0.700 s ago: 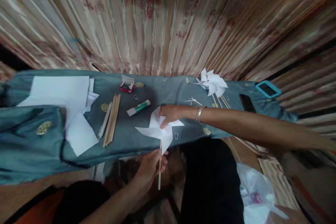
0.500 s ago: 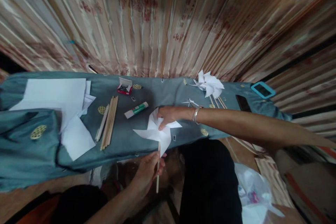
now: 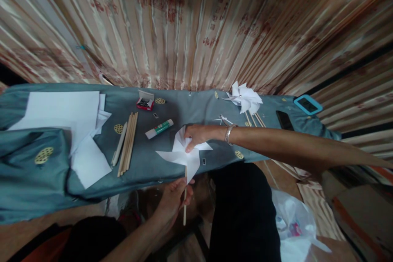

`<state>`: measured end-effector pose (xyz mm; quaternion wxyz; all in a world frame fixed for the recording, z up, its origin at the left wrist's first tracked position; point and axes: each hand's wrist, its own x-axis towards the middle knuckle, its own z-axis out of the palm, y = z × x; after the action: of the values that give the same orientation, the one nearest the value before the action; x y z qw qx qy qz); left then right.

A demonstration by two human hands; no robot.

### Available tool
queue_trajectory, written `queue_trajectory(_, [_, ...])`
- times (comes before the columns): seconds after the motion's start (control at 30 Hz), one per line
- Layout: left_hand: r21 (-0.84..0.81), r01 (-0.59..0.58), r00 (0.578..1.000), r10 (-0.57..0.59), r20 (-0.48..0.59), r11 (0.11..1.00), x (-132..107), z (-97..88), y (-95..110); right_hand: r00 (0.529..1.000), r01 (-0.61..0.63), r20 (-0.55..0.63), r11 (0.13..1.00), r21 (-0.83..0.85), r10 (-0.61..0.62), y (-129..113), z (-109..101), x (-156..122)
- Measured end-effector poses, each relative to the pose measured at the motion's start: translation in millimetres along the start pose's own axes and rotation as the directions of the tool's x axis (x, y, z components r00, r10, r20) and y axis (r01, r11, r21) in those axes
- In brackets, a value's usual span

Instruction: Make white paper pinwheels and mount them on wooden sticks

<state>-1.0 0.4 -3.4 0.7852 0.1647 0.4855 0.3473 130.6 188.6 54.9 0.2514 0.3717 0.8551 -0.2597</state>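
A white paper pinwheel (image 3: 181, 155) lies at the near edge of a table draped in blue-grey cloth (image 3: 153, 163). My right hand (image 3: 198, 135), a bracelet on its wrist, presses its fingertips together on the pinwheel's centre. My left hand (image 3: 175, 200) is below the table edge, fingers closed round a thin wooden stick (image 3: 185, 200) that runs up under the pinwheel.
On the cloth lie a glue stick (image 3: 159, 128), a bundle of wooden sticks (image 3: 127, 143), white paper sheets (image 3: 67, 110), a small red box (image 3: 145, 102), finished pinwheels (image 3: 245, 98), a black phone (image 3: 284, 120) and a blue-cased device (image 3: 307, 104). A white plastic bag (image 3: 294, 225) sits lower right.
Both hands keep their hold on the pinwheel and stick. The view has shifted slightly; the stick sits a little lower than before.
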Motion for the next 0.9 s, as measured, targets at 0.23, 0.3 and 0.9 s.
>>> queue_trajectory(0.23, [0.021, -0.021, 1.0, 0.02, 0.01, 1.0, 0.0, -1.5, -1.6, 0.999, -0.002, 0.046, 1.0, 0.002, 0.002, -4.5, -4.8, -0.6])
queue_trajectory(0.3, [0.02, -0.018, 1.0, 0.018, 0.006, 1.0, 0.8, -2.1, -2.6, 0.999, -0.001, 0.05, 1.0, -0.005, 0.001, -4.3, -5.0, 0.2])
queue_trajectory(0.9, [-0.042, 0.036, 0.997, -0.033, 0.063, 0.999, 4.0, -4.8, -5.1, 0.995, -0.065, 0.087, 0.992, 0.11, 0.056, -7.5, -5.2, 1.1])
